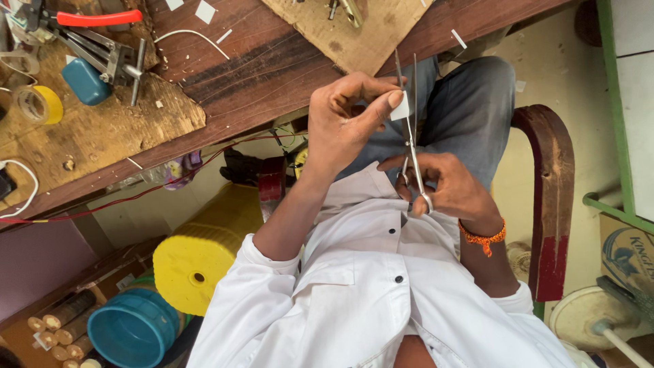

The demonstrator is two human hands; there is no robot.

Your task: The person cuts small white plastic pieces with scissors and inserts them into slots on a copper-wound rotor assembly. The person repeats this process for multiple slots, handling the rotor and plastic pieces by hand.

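Observation:
My left hand (pixel 344 123) pinches a small white piece of paper or tape (pixel 400 109) between thumb and fingers, above my lap. My right hand (pixel 449 185) holds a pair of metal scissors (pixel 409 129) by the handles; the open blades point up and straddle the white piece. An orange thread band is on my right wrist. I wear a white shirt and grey trousers and sit on a dark red wooden chair (pixel 553 197).
A worn wooden workbench (pixel 259 61) lies ahead with a cardboard sheet (pixel 354 31), red-handled tool (pixel 99 18), blue object (pixel 85 80) and yellow tape roll (pixel 37 103). Below are a yellow spool (pixel 197 259), a blue tub (pixel 133 330) and a green frame (pixel 616 136) at right.

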